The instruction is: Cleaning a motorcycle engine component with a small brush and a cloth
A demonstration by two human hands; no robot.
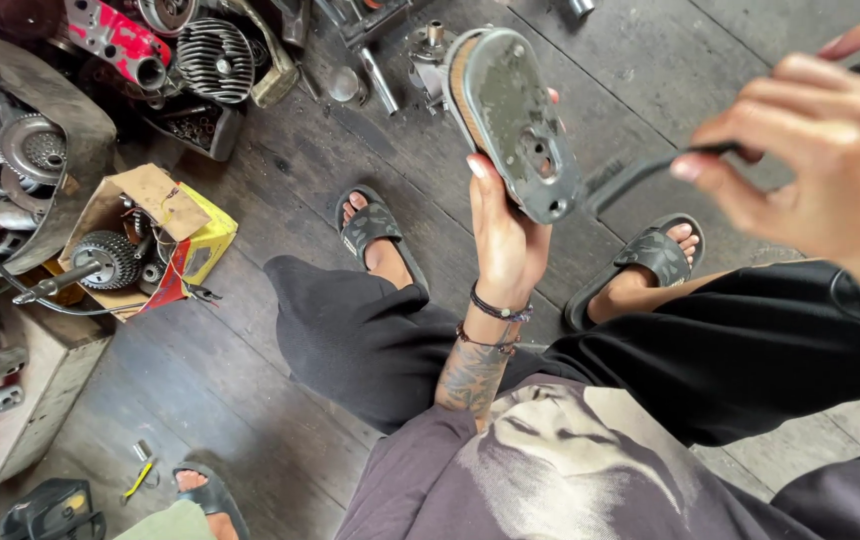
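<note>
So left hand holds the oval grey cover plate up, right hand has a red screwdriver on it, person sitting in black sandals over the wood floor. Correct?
One thing is off: the tool in the right hand is a black L-shaped bar like a hex key, not a red screwdriver. The head view shows its tip at the oval grey cover plate, which the left hand holds up. Black sandals and wood floor are right.

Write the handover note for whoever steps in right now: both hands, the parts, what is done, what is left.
Left hand: raised over the lap, gripping the lower end of an oval grey metal cover with a tan edge, its flat face toward the camera.
Right hand: holding a thin black bent tool, its tip at the lower edge of the cover.
Around: wooden floor; open cardboard box of gears on the left; more engine parts at the top.
Done: cover is off the floor and in hand.
Left: the tool's work on the cover; I cannot tell how far along it is.
</note>
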